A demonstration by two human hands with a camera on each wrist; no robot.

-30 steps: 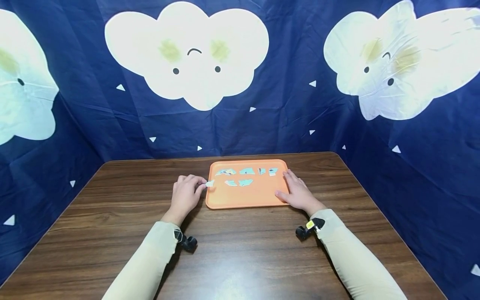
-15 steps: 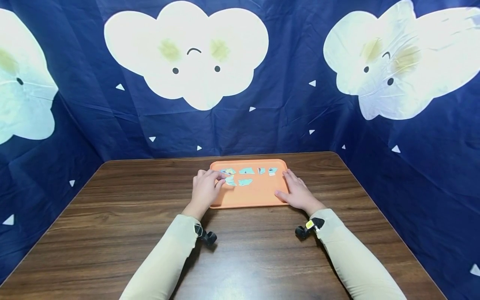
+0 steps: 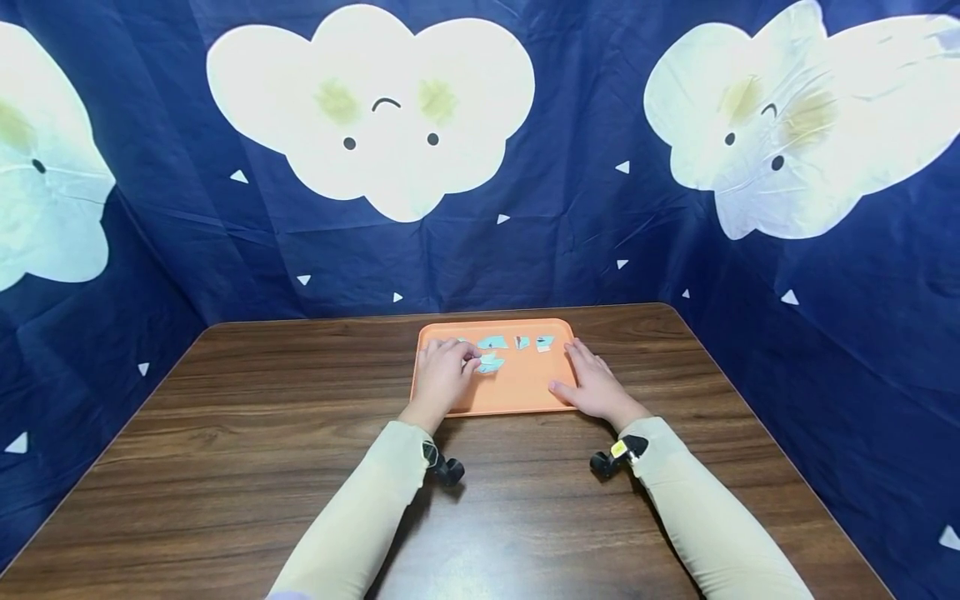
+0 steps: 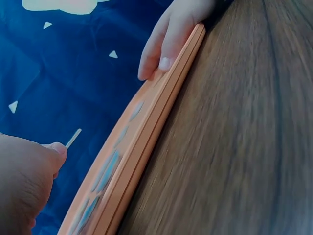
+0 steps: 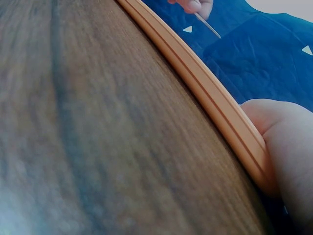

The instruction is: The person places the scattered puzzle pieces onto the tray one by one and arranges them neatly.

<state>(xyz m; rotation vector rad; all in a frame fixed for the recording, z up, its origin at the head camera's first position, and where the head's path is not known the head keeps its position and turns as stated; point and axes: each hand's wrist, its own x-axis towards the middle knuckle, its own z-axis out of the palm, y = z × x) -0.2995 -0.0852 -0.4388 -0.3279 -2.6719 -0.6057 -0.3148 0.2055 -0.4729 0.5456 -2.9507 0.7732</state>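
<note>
My left hand [image 3: 442,377] is over the left part of the orange tray [image 3: 517,393], pinching a thin flat light-blue piece [image 3: 489,357] between thumb and fingers. Seen edge-on in the left wrist view, that piece [image 4: 74,138] sticks up at a slant above the tray. Below it lies another irregular light-blue piece [image 3: 491,367]. Along the tray's back are more flat pieces, among them a wide one [image 3: 492,342] and a small one [image 3: 522,342]; my left hand hides some at the left. My right hand [image 3: 597,389] rests on the tray's right edge, fingers spread and fairly straight.
The tray lies near the back of a brown wood-grain table [image 3: 225,433]. Behind and at both sides hangs a dark blue cloth [image 3: 450,267] with white clouds and small triangles. A small black device [image 3: 442,463] is strapped to each wrist.
My left hand has moved right, from the tray's left rim to over the pieces, carrying the thin piece with it. The right hand has stayed on the tray's right edge.
</note>
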